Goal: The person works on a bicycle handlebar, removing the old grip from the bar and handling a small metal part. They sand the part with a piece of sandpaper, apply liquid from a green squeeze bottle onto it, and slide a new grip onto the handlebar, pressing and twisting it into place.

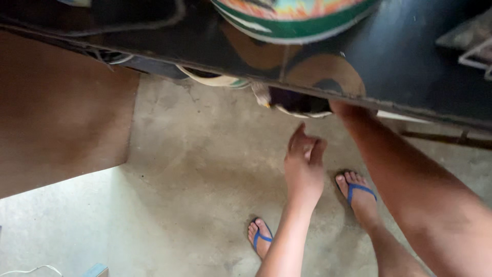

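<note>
Nearest, the left hand (pixel 303 166) hangs free above the concrete floor (pixel 205 169), fingers loosely curled and holding nothing, with two feet in blue flip-flops (pixel 359 192) below it. Beyond it, the right forearm reaches up under the edge of the dark surface (pixel 400 66); the right hand (pixel 342 109) is mostly hidden there, so whether it grips anything I cannot tell. Just left of that hand, a dark bundle with pale cord (pixel 297 102) sits tucked beneath the edge; it looks soft and light, best taken from below. Farther off, a green-rimmed round object (pixel 292 15) rests on top.
</note>
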